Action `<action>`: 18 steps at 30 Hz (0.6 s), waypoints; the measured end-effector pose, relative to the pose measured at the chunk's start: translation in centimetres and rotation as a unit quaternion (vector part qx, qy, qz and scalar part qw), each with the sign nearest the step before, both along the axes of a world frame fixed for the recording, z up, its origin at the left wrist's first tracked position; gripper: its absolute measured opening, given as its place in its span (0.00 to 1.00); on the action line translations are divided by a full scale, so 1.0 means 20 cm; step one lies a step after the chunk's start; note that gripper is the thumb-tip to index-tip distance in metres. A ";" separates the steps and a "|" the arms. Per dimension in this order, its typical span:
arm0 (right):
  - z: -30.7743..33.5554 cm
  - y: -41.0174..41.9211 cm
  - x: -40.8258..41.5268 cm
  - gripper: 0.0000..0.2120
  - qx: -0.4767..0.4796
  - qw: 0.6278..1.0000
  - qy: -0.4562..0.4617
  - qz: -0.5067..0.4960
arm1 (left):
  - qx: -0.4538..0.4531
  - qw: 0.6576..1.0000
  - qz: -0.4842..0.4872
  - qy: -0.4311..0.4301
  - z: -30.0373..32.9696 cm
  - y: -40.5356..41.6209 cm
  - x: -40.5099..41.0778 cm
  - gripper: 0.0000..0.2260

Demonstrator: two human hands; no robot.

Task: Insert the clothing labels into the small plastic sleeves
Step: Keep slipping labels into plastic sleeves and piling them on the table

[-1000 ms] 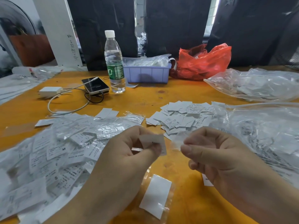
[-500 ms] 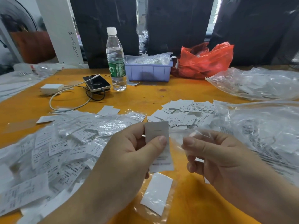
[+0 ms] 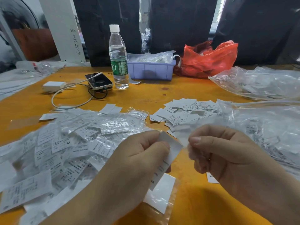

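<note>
While my left hand (image 3: 139, 153) pinches a label (image 3: 170, 146) at 6 o'clock above the desk (image 3: 146, 96), my right hand (image 3: 215, 151) pinches a blurred sleeve (image 3: 186, 140) beside it; insertion step, next I must open its mouth.

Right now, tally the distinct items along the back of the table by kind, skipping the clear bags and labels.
Water bottle: 1
Phone: 1
White charger: 1
Purple tray: 1
Red bag: 1
Total: 5

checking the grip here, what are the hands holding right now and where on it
The left hand pinches a white label near its upper end. The right hand pinches a clear plastic sleeve; it is too blurred to tell where.
</note>
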State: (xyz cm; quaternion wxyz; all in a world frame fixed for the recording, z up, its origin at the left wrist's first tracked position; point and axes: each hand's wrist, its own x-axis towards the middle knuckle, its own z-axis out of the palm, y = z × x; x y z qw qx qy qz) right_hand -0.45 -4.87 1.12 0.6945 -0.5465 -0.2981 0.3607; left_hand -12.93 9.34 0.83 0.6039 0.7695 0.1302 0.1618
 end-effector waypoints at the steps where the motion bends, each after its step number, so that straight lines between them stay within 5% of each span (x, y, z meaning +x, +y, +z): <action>1: 0.00 0.00 0.00 0.08 0.002 1.000 -0.004 0.000 | 0.003 1.000 -0.001 -0.006 0.01 0.00 0.00 0.11; 18: 0.01 0.00 -0.01 0.11 0.012 0.998 -0.051 -0.019 | 0.001 0.999 0.005 -0.042 0.02 -0.01 -0.01 0.12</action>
